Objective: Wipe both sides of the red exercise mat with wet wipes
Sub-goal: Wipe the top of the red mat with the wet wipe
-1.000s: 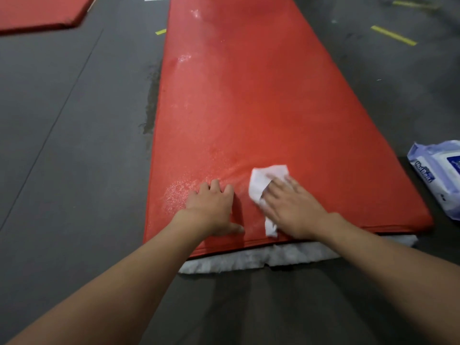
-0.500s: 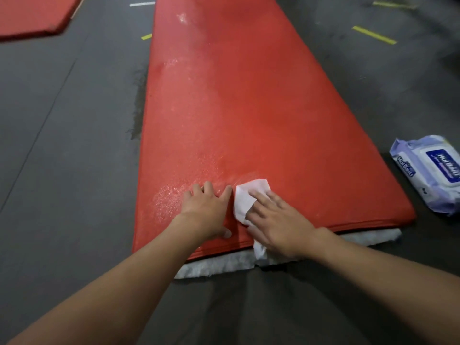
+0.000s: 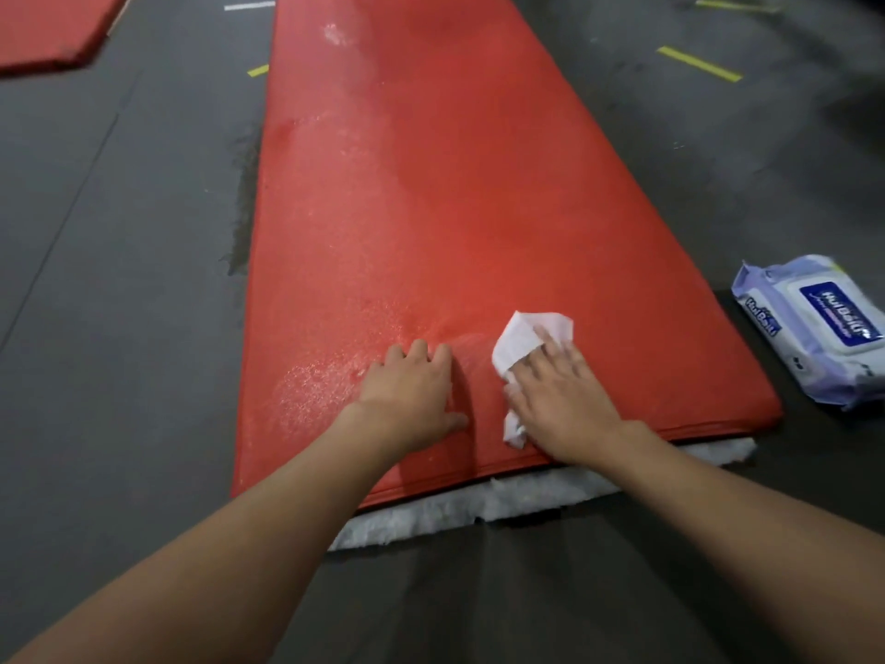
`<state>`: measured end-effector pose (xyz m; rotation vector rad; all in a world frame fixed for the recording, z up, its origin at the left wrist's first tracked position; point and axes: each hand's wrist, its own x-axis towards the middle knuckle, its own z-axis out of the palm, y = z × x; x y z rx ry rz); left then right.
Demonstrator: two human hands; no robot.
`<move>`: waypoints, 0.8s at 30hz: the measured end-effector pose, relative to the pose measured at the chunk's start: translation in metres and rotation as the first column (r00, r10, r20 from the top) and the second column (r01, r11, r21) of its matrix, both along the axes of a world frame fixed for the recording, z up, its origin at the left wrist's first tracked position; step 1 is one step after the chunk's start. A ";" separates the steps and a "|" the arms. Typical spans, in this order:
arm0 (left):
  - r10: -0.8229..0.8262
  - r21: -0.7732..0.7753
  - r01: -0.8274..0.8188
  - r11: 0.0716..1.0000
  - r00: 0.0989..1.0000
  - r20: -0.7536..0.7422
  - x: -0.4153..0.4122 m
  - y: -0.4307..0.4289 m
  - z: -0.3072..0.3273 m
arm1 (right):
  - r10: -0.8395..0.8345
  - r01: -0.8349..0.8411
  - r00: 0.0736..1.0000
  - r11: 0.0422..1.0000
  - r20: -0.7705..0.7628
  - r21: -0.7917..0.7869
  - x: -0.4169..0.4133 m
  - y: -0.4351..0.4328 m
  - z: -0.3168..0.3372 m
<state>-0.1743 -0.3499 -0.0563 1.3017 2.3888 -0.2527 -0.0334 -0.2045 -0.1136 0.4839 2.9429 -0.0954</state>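
A long red exercise mat (image 3: 431, 194) lies on the dark floor and stretches away from me, with wet shiny patches near its front left. My right hand (image 3: 560, 400) lies flat on a white wet wipe (image 3: 522, 335) and presses it onto the mat near the front edge. The wipe sticks out past my fingertips and under my palm. My left hand (image 3: 412, 390) rests flat on the mat just left of the wipe, fingers spread. White fluffy padding (image 3: 479, 505) shows under the mat's front edge.
A pale purple pack of wet wipes (image 3: 814, 328) lies on the floor right of the mat's front corner. Another red mat (image 3: 48, 26) sits at the far left. Yellow tape marks (image 3: 699, 64) and a wet stain (image 3: 242, 203) mark the grey floor.
My right hand slid the wipe left toward the left hand, then back right and slightly forward. The left hand stayed planted on the mat.
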 end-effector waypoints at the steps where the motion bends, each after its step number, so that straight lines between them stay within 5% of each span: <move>1: -0.009 0.001 0.009 1.000 1.000 -0.027 0.003 0.001 -0.002 | 0.074 -0.074 0.997 0.997 0.000 -0.025 0.005 -0.010 -0.001; 4: -0.009 -0.005 0.008 1.000 0.998 -0.061 0.004 0.004 -0.009 | 0.283 -0.282 0.959 0.959 0.023 -0.029 0.015 -0.001 0.000; 8: -0.067 0.086 0.065 0.994 0.997 0.028 0.003 0.008 -0.014 | -0.035 0.035 0.999 0.999 0.002 0.017 0.014 0.022 0.003; 13: -0.073 0.096 0.066 0.993 0.995 0.071 -0.001 0.018 -0.010 | 0.277 -0.278 0.958 0.961 0.077 -0.004 0.030 0.014 -0.001; 17: -0.077 0.052 0.074 0.996 0.996 0.051 0.005 0.033 -0.005 | -0.030 0.027 0.999 0.996 0.036 0.080 0.028 0.042 0.003; 22: -0.113 -0.025 0.113 0.993 0.993 -0.027 0.013 0.046 -0.009 | 0.237 -0.242 0.966 0.970 0.106 0.036 0.042 0.039 -0.001; 24: -0.138 0.025 0.138 0.990 0.990 0.001 0.013 0.046 -0.012 | 0.052 -0.056 0.995 0.997 0.084 0.046 0.041 0.063 0.003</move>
